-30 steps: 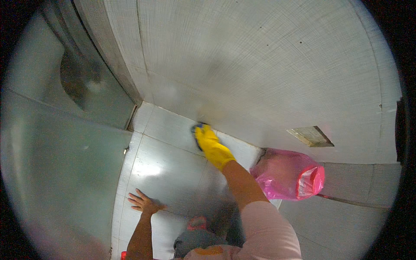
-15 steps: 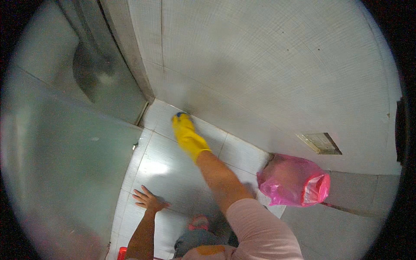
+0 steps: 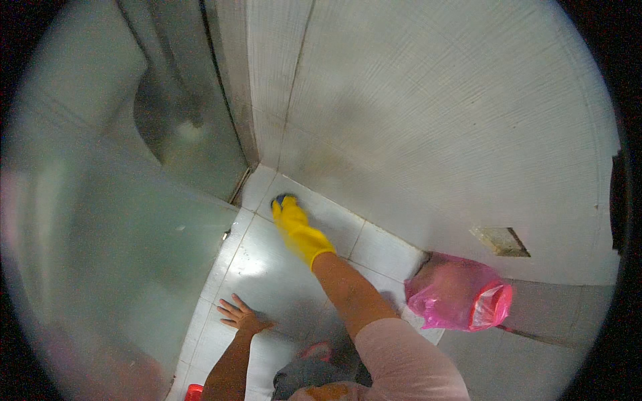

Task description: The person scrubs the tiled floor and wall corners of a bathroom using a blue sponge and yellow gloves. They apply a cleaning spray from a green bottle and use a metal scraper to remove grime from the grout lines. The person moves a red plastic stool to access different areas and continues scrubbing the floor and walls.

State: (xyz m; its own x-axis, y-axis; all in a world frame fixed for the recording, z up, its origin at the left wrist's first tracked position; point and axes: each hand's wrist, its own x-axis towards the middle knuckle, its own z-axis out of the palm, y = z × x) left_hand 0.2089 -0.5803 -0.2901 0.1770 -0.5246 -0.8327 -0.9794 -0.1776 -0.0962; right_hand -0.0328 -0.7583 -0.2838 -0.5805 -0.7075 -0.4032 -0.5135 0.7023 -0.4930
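Observation:
My right hand [image 3: 294, 227], in a yellow rubber glove, reaches forward over the white tiled floor [image 3: 274, 287]. Its fingers are closed on a small dark blue scrubbing pad [image 3: 284, 199], mostly hidden under the glove and pressed to the tiles near the wall's foot; its exact kind is hard to make out. Bare and spread, my left hand [image 3: 242, 317] lies flat on the floor nearer to me, holding nothing.
A frosted glass panel [image 3: 127, 254] stands along the left. Ahead rises a pale tiled wall [image 3: 414, 134] with a small recess [image 3: 501, 241] low on the right. Below that sits a pink plastic bag [image 3: 441, 291]. Something red [image 3: 194, 392] shows at the bottom left.
The gloved right hand has drawn the pad slightly back from the wall edge, toward me and left. My left hand stays planted. The whole view has shifted a little.

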